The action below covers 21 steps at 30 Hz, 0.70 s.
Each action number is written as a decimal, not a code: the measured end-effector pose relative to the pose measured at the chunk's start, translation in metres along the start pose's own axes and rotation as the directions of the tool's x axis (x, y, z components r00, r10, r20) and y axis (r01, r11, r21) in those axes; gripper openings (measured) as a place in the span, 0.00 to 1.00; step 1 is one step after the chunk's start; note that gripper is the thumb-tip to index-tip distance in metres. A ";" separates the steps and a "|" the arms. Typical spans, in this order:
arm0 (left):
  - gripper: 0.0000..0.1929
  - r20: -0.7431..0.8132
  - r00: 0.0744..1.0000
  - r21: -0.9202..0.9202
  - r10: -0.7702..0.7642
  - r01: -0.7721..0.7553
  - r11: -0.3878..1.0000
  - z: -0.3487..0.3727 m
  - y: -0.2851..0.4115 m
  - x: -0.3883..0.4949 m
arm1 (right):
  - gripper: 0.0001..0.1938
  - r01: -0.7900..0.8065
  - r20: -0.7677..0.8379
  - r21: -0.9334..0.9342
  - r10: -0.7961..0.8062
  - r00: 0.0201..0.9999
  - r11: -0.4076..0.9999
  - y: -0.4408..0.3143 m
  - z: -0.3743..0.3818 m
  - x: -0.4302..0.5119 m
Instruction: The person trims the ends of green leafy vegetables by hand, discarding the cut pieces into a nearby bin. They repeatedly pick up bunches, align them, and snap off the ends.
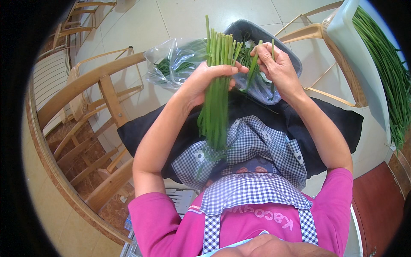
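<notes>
A thick bunch of garlic chives is gripped in my left hand, thumb across the front. Its pale cut ends point away from me and its leaves hang over my lap. My right hand is a little to the right, pinching a few loose green strands between thumb and fingers. Beneath both hands is a grey bin with a clear plastic liner and green scraps inside. A black cloth and a checked apron cover my lap and front.
Left of the bin, a clear plastic bag holds more greens. A pale tub heaped with long chives rests by a wooden chair at the right. Wooden chairs and a curved table edge are on the left.
</notes>
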<state>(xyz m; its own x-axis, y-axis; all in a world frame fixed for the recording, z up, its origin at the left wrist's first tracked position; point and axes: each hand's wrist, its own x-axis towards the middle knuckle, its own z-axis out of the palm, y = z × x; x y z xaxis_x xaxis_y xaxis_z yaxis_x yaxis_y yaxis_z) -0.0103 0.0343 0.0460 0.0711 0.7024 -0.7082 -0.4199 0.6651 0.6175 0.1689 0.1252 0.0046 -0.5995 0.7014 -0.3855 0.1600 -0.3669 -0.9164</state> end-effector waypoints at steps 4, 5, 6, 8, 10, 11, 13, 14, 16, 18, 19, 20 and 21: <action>0.18 -0.008 0.999 0.008 -0.037 0.037 0.999 -0.003 -0.002 0.001 | 0.18 0.313 0.018 -0.239 -0.318 0.948 0.919 0.005 -0.003 0.008; 0.18 -0.015 0.999 0.002 -0.032 0.032 0.999 -0.002 -0.003 0.001 | 0.18 0.274 0.014 -0.233 -0.278 0.960 0.933 0.004 -0.003 0.009; 0.18 -0.015 0.999 0.015 -0.048 0.048 0.999 -0.002 -0.002 0.000 | 0.17 0.147 0.036 -0.032 -0.146 0.989 0.989 0.002 -0.002 0.006; 0.19 -0.012 0.997 0.039 -0.078 0.079 0.996 0.000 -0.001 0.000 | 0.16 -0.221 0.129 0.330 0.188 0.974 0.918 -0.003 0.002 -0.002; 0.19 -0.022 0.996 0.012 -0.081 0.081 0.997 0.003 -0.001 -0.002 | 0.17 -0.159 0.140 0.213 0.131 0.981 0.964 -0.008 0.007 -0.008; 0.20 -0.027 0.996 -0.003 -0.083 0.083 0.997 0.004 -0.002 -0.002 | 0.17 -0.123 0.148 0.154 0.100 0.984 0.980 -0.010 0.009 -0.009; 0.19 -0.050 0.996 -0.032 -0.073 0.072 0.997 0.007 -0.002 -0.003 | 0.15 -0.074 0.129 0.105 0.060 0.990 0.992 -0.013 0.010 -0.009; 0.19 -0.050 0.997 -0.054 -0.064 0.061 0.997 0.007 -0.002 -0.003 | 0.15 -0.078 0.105 0.095 0.067 0.992 0.992 -0.013 0.010 -0.008; 0.20 -0.073 0.996 -0.063 -0.048 0.044 0.997 0.007 -0.002 -0.002 | 0.13 -0.088 0.038 0.075 0.085 0.996 0.993 -0.012 0.009 -0.007; 0.19 -0.083 0.996 -0.076 -0.027 0.021 0.997 0.007 -0.003 -0.001 | 0.12 -0.052 0.049 0.101 0.047 0.998 0.994 -0.009 0.010 -0.006; 0.19 -0.089 0.996 -0.081 -0.016 0.009 0.997 0.007 -0.005 0.000 | 0.12 -0.035 0.048 0.112 0.030 0.998 0.993 -0.007 0.010 -0.006; 0.19 -0.093 0.996 -0.086 -0.006 -0.003 0.996 0.007 -0.006 0.001 | 0.12 -0.032 0.040 0.119 0.028 0.999 0.992 -0.006 0.011 -0.006; 0.18 -0.106 0.994 -0.109 -0.001 -0.010 0.994 0.007 -0.007 0.002 | 0.12 -0.029 0.032 0.127 0.026 0.999 0.991 -0.005 0.011 -0.007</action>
<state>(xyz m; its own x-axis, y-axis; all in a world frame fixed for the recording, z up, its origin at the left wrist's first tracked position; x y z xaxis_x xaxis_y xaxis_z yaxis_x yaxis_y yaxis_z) -0.0010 0.0323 0.0425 -0.0245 0.6707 -0.7413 -0.5169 0.6262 0.5837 0.1631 0.1154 0.0125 -0.6198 0.6720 -0.4052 0.0765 -0.4621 -0.8835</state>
